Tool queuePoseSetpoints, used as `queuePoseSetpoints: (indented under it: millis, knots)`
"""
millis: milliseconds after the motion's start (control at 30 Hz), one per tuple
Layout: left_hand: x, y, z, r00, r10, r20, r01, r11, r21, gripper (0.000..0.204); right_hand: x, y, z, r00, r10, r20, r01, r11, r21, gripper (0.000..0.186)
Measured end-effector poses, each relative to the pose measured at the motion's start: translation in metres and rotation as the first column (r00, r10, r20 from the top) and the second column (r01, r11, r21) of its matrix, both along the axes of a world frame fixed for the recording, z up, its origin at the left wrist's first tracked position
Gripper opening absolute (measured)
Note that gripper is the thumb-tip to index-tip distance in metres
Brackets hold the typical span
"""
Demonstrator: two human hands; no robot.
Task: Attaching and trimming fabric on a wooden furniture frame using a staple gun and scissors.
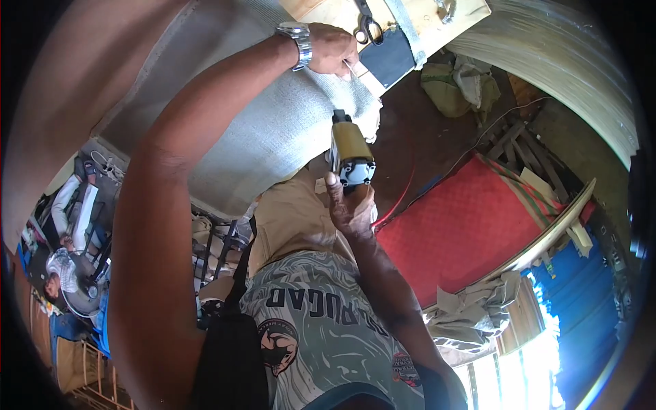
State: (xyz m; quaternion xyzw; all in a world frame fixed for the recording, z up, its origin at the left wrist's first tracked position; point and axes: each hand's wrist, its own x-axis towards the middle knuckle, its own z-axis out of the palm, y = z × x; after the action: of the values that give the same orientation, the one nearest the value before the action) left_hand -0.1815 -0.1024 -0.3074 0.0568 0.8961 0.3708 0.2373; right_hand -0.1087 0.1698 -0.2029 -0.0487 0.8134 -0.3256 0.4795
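My right hand (pixel 352 210) is wrapped round a pneumatic staple gun (pixel 352 142) with a gold-coloured body and a pale end cap. Its dark nose points away from me, apart from the grey fabric (pixel 253 130) beside it. A red air hose (pixel 403 199) runs near that hand. Farther off, my left hand (pixel 333 49), below a silver wristwatch (pixel 298 46), has its fingers curled closed at the fabric's far edge, against the corner of a wooden board (pixel 372 83). A thin pale sliver shows at its fingertips; what it is cannot be made out.
Black-handled scissors (pixel 369 26) and a dark flat piece (pixel 391 60) lie on the board. A red padded panel (pixel 465 225) stands at right, with crumpled cloth (pixel 478 307) below it. Far left, another person (pixel 65 273) is seated. Green and white cloth (pixel 465 85) lies on the floor.
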Motion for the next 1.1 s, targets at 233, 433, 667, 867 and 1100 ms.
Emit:
queuePoseSetpoints:
  millis: [233,433,667,867,1100]
  knots:
    - [-0.002,0.006,-0.004,1.000,-0.011,0.015,0.012,0.999,-0.048,0.027,0.015,-0.009,-0.036,0.982,-0.179,-0.058,0.169,0.975,-0.143,0.039]
    - [-0.003,0.008,-0.010,1.000,-0.026,0.009,0.027,0.996,-0.088,0.029,0.021,-0.024,-0.042,0.967,-0.243,-0.080,0.233,0.965,-0.117,0.042]
    - [-0.006,0.005,-0.002,0.996,-0.039,0.083,0.046,0.995,-0.088,0.028,0.028,-0.013,-0.038,0.955,-0.266,-0.132,0.249,0.960,-0.128,0.040]
    - [0.001,0.005,-0.019,1.000,-0.017,-0.026,0.014,0.994,-0.113,0.030,0.038,-0.003,-0.046,0.937,-0.327,-0.120,0.312,0.941,-0.129,0.043]
    - [-0.003,0.012,-0.024,1.000,-0.027,-0.017,0.024,0.992,-0.123,0.030,0.038,0.014,-0.037,0.917,-0.395,-0.056,0.393,0.919,-0.038,0.059]
